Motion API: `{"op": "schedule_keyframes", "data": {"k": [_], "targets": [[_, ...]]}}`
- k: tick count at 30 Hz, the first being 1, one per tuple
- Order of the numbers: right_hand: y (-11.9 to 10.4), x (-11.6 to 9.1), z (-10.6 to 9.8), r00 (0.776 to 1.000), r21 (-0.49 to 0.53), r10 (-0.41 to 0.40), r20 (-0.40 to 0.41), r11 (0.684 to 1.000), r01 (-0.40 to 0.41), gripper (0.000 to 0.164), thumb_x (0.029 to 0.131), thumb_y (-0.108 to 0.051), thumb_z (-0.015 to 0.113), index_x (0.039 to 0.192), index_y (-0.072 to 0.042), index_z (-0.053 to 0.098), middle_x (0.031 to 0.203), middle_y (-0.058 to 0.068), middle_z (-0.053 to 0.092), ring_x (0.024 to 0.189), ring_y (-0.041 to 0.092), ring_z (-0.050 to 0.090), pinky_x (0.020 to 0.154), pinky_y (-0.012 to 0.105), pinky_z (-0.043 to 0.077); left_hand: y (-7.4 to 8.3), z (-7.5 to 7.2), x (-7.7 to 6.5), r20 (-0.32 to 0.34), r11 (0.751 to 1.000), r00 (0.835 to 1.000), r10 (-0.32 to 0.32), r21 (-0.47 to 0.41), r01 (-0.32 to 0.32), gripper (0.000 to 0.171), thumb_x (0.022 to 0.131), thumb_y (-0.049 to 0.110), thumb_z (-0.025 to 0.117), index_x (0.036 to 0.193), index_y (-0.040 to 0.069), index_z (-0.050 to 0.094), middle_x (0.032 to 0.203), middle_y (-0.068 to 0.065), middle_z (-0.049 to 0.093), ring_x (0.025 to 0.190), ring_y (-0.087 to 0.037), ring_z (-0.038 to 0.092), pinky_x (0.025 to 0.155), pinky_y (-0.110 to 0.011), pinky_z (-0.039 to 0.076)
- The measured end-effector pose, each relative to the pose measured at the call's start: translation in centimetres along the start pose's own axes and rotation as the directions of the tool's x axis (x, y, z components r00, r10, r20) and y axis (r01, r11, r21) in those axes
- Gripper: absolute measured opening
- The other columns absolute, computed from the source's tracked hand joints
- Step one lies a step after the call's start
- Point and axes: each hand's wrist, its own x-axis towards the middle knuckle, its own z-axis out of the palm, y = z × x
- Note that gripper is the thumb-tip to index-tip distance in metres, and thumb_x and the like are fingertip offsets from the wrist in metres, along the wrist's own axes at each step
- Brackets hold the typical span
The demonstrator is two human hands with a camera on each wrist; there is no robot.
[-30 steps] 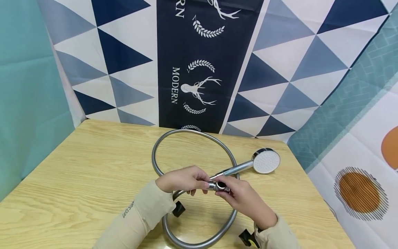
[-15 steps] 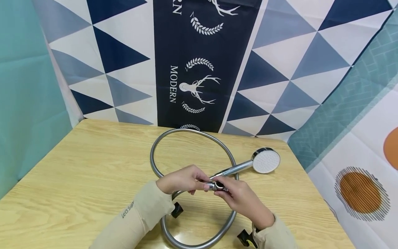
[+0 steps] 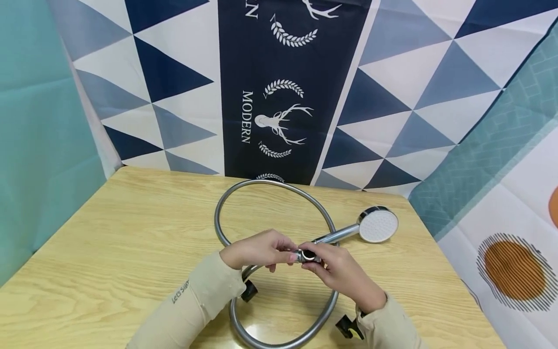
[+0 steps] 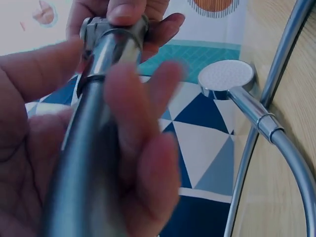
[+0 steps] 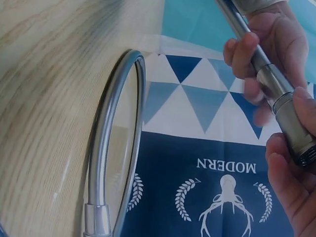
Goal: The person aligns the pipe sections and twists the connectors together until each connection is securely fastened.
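Near the middle of the table my right hand (image 3: 344,271) pinches a small chrome fitting (image 3: 308,255) with a round dark opening. In the right wrist view its threaded end (image 5: 307,154) shows. My left hand (image 3: 261,249) has thumb and fingers around the metal connector (image 5: 271,81) at the end of a shower hose, which meets the fitting. Left fingers (image 4: 126,98) look blurred in the left wrist view, and the hose (image 4: 79,173) runs along the palm. Beyond the hands lies a shower head (image 3: 378,225), white face up, attached to the hose's other end.
The grey hose loop (image 3: 220,213) lies on the wooden table (image 3: 131,252) behind and in front of the hands. Patterned cloth (image 3: 279,87) hangs at the back, with teal cloth (image 3: 43,121) at the left. Black wrist mounts (image 3: 249,292) stick out by the sleeves.
Both hands stay joined at the fitting, which is slightly higher in the head view. Left fingertips shift a little on the connector. The head view has shifted slightly; hose loop and shower head lie still.
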Motion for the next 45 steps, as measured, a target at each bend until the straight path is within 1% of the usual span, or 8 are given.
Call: {"op": "schedule_keyframes", "data": {"k": [5, 9, 17, 23, 28, 33, 40, 45], "targets": [[0.0, 0.0, 0.3, 1.000, 0.015, -0.021, 0.015, 1.000, 0.021, 0.033, 0.097, -0.027, 0.051, 0.108, 0.001, 0.062, 0.090, 0.007, 0.067, 0.071, 0.007, 0.058, 0.061, 0.013, 0.046, -0.1, -0.2, 0.0, 0.047, 0.998, 0.999, 0.020, 0.056, -0.023, 0.018, 0.096, 0.004, 0.055, 0.092, -0.009, 0.068, 0.071, 0.000, 0.062, 0.052, -0.008, 0.048, 0.052, -0.028, 0.048], [0.1, 0.0, 0.4, 1.000, -0.018, -0.019, -0.012, 1.000, 0.019, 0.037, 0.097, -0.030, 0.048, 0.107, 0.003, 0.062, 0.088, 0.007, 0.066, 0.069, 0.006, 0.057, 0.061, 0.012, 0.045, -0.1, 0.0, -0.1, -0.018, 0.997, 0.999, 0.044, 0.069, -0.043, 0.013, 0.093, 0.006, 0.061, 0.091, -0.004, 0.069, 0.070, 0.000, 0.059, 0.059, -0.009, 0.050, 0.056, -0.034, 0.052], [0.2, -0.2, 0.5, 1.000, -0.029, -0.008, -0.012, 1.000, 0.008, 0.035, 0.096, -0.029, 0.049, 0.106, 0.001, 0.063, 0.088, 0.006, 0.066, 0.067, 0.005, 0.055, 0.059, 0.011, 0.044, -0.2, 0.2, -0.3, 0.014, 0.987, 1.000, 0.012, 0.158, -0.014, 0.018, 0.100, 0.007, 0.050, 0.095, -0.003, 0.064, 0.075, -0.001, 0.059, 0.057, -0.012, 0.050, 0.053, -0.023, 0.043], [0.1, -0.4, 0.6, 1.000, -0.057, 0.023, -0.021, 0.998, -0.024, 0.025, 0.093, -0.019, 0.060, 0.106, 0.002, 0.063, 0.089, 0.007, 0.067, 0.068, 0.005, 0.056, 0.060, 0.013, 0.045, -0.1, 0.7, -0.2, -0.059, 0.918, 0.987, 0.150, 0.378, -0.117, 0.010, 0.095, 0.006, 0.059, 0.088, 0.003, 0.065, 0.064, 0.004, 0.044, 0.056, -0.006, 0.039, 0.054, -0.021, 0.032], [-0.1, -0.4, 0.6, 0.991, -0.028, 0.134, 0.005, 0.991, -0.134, 0.031, 0.077, 0.005, 0.074, 0.106, 0.002, 0.063, 0.085, 0.005, 0.066, 0.064, 0.000, 0.048, 0.053, 0.016, 0.042, -0.3, 1.0, -0.2, -0.079, 0.866, 0.967, 0.242, 0.467, -0.178, 0.011, 0.094, 0.007, 0.061, 0.083, 0.007, 0.064, 0.063, 0.006, 0.042, 0.056, -0.006, 0.038, 0.055, -0.020, 0.032], [-0.1, -0.5, 0.5, 0.975, 0.012, 0.223, 0.000, 0.975, -0.223, 0.030, 0.078, 0.006, 0.074, 0.106, 0.001, 0.064, 0.079, 0.001, 0.063, 0.059, -0.002, 0.042, 0.048, 0.019, 0.039, -0.4, 1.3, -0.1, -0.095, 0.807, 0.947, 0.308, 0.553, -0.207, 0.012, 0.093, 0.012, 0.064, 0.081, 0.010, 0.063, 0.068, 0.006, 0.046, 0.060, -0.006, 0.041, 0.057, -0.020, 0.035], [0.0, -0.6, 0.7, 0.983, 0.026, 0.186, -0.009, 0.982, -0.185, 0.031, 0.077, 0.006, 0.074, 0.106, 0.001, 0.064, 0.083, 0.004, 0.065, 0.061, -0.001, 0.045, 0.050, 0.017, 0.041, -0.9, 1.0, 0.2, -0.043, 0.887, 0.960, 0.278, 0.396, -0.240, 0.012, 0.094, 0.006, 0.060, 0.100, 0.002, 0.070, 0.067, 0.005, 0.049, 0.058, -0.002, 0.041, 0.055, -0.019, 0.036], [-0.4, -0.3, 0.8, 0.989, 0.000, 0.148, 0.016, 0.989, -0.148, 0.026, 0.082, 0.001, 0.072, 0.107, -0.001, 0.064, 0.079, -0.002, 0.061, 0.061, -0.002, 0.043, 0.052, 0.016, 0.040, -1.3, 1.0, 0.1, -0.041, 0.858, 0.942, 0.332, 0.427, -0.284, 0.008, 0.091, 0.005, 0.064, 0.094, 0.002, 0.071, 0.067, 0.006, 0.051, 0.059, -0.001, 0.040, 0.056, -0.017, 0.036]]}}
